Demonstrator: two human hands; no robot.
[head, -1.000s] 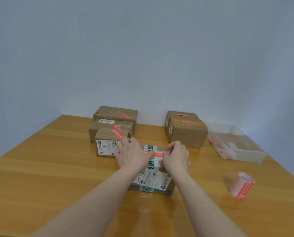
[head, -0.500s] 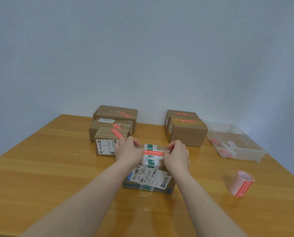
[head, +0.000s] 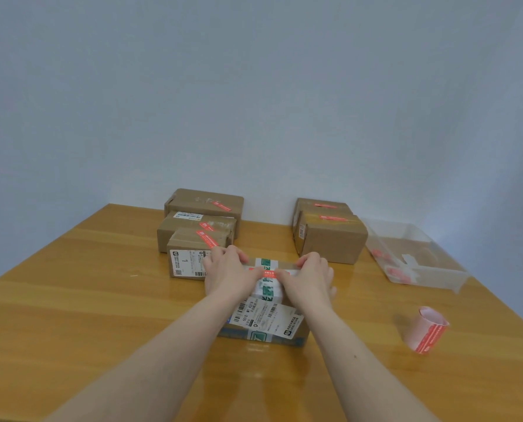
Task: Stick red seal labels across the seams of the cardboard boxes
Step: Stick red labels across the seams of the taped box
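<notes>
A cardboard box [head: 265, 318] with white shipping labels and green-printed tape lies in front of me on the wooden table [head: 71, 300]. A red seal label [head: 268, 273] runs crosswise over its top near the far edge. My left hand [head: 228, 274] rests on the box's left side with its thumb pressing the label's left end. On the right side, my right hand [head: 310, 277] does the same, its thumb on the label's right end. The fingers of both hands curl over the box's far edge.
Three sealed boxes [head: 197, 236] stand stacked close at the back left, two more [head: 330, 236] at the back right. A clear plastic bin [head: 412, 257] with red scraps sits at the right. A roll of red seal labels [head: 426, 330] lies near the right edge.
Both thumbs have slid inward along the red label, pressing it down. The box has shifted slightly under my hands.
</notes>
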